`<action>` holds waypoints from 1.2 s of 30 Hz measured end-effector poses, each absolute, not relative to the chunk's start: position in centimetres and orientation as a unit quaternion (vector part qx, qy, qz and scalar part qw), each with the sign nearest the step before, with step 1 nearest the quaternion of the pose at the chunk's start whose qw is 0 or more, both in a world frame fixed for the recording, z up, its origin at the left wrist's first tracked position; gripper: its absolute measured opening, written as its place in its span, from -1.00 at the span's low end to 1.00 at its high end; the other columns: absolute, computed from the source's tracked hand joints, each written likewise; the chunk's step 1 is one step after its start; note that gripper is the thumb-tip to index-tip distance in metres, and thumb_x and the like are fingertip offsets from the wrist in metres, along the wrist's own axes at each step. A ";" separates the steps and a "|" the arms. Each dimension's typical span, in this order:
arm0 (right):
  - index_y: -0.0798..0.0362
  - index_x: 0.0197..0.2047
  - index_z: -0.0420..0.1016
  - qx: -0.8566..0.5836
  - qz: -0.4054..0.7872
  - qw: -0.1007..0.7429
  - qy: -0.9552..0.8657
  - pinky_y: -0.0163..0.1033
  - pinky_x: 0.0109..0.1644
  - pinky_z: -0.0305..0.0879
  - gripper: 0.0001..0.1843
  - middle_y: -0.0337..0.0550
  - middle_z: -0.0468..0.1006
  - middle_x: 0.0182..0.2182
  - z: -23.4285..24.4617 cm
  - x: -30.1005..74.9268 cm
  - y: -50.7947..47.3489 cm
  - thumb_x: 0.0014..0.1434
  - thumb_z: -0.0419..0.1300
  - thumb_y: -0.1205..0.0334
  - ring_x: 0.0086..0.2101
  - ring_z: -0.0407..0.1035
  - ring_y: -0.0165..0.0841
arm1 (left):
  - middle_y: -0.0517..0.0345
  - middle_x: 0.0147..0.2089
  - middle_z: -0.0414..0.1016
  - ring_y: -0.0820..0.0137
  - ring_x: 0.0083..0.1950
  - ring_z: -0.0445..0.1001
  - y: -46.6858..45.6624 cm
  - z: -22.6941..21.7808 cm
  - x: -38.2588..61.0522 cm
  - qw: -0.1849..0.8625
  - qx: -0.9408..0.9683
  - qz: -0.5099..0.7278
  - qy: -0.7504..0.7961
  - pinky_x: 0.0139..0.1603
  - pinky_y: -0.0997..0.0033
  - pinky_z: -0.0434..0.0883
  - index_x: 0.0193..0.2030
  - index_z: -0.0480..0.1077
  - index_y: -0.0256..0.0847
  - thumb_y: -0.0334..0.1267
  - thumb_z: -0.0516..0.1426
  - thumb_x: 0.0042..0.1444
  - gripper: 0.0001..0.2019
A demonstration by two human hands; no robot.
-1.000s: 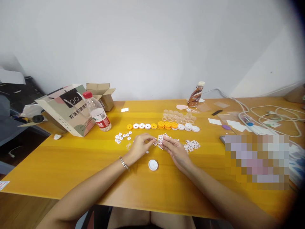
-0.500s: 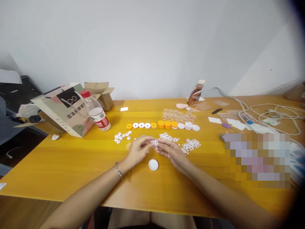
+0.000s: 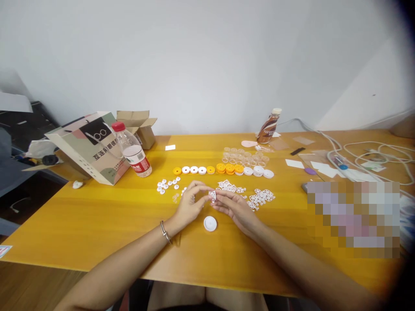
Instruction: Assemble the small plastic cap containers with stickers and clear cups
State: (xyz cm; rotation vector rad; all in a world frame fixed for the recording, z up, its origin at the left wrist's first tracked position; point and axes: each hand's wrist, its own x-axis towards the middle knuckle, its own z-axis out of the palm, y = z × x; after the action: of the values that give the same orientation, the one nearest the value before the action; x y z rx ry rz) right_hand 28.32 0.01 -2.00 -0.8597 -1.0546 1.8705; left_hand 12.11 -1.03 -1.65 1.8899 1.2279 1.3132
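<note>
So I'm standing here watching someone at a yellow-brown bench [image 3: 113, 224], and it's all tiny parts. Left hand [image 3: 191, 204] and right hand [image 3: 239, 210] meet mid-bench over a small white piece [image 3: 212, 196] with cutouts in it. Both grips look closed on it, fingertips pinching from either side, though fingers cover part of it so I can't make out the exact shape. Just on the near side of the hands there's a round white disc [image 3: 210, 223] lying flat. Far side and right of the hands you've got two loose heaps of white cutout pieces [image 3: 261, 197], and off to the left some small white knobs [image 3: 164, 186] plus a few tiny clear bits [image 3: 175, 198]. Farther back is a neat line of yellow and white discs [image 3: 230, 169], some stacked, with a cluster of clear rings [image 3: 245, 157] behind its right half. Far left, a red-capped bottle [image 3: 138, 162] stands beside a paper bag [image 3: 97, 151]; far right it's a brown bottle [image 3: 268, 127] and a tangle of white cables [image 3: 372, 147].
</note>
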 end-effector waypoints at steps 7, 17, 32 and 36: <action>0.03 -0.28 0.49 -0.347 0.737 0.411 -0.409 -0.26 -0.12 0.32 -0.75 -0.21 0.54 -0.36 -2.0 28.1 -0.1 -0.11 0.26 0.20 -0.35 0.43 -0.45 | 0.09 -0.24 0.35 0.41 -0.15 0.34 -1.1 -1.6 12.2 0.273 0.692 0.499 0.445 -0.09 0.40 0.29 -0.27 0.40 -0.22 -0.33 0.12 0.01 -0.88; 0.06 -0.30 0.48 -0.365 0.706 0.427 -0.430 -0.23 -0.20 0.37 -0.68 -0.24 0.53 -0.46 -2.0 27.9 -0.3 -0.21 0.31 0.19 -0.44 0.42 -0.45 | 0.08 -0.24 0.43 0.44 -0.24 0.38 -1.7 -1.6 12.6 0.337 0.649 0.480 0.485 -0.28 0.49 0.31 -0.18 0.36 -0.23 -0.27 0.11 0.02 -0.79; 0.02 -0.29 0.27 -0.340 0.382 0.274 -0.815 -0.28 -0.31 0.18 -0.57 -0.23 0.33 -0.39 -1.1 29.0 -1.0 -0.25 0.31 0.13 -0.39 0.22 -0.40 | 0.08 -0.34 0.46 0.47 -0.32 0.43 -2.2 -0.1 10.3 0.410 0.696 0.383 0.449 -0.26 0.46 0.38 -0.28 0.36 -0.29 -0.22 0.12 0.00 -0.81; 0.05 -0.44 0.26 -0.309 0.319 0.213 -0.870 -0.33 -0.35 0.10 -0.80 -0.26 0.33 -0.48 -1.3 29.1 -1.0 -0.14 0.23 0.22 -0.43 0.19 -0.42 | 0.09 -0.33 0.45 0.48 -0.31 0.42 -2.8 1.0 9.7 0.410 0.761 0.311 0.394 -0.22 0.44 0.38 -0.33 0.35 -0.29 -0.25 0.11 0.01 -0.86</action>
State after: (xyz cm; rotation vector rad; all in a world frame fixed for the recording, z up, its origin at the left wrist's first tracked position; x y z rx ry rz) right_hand 29.05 -0.96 -1.28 -0.8575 -2.4151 0.8863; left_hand 9.70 -2.81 0.95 1.9173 0.9917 0.7841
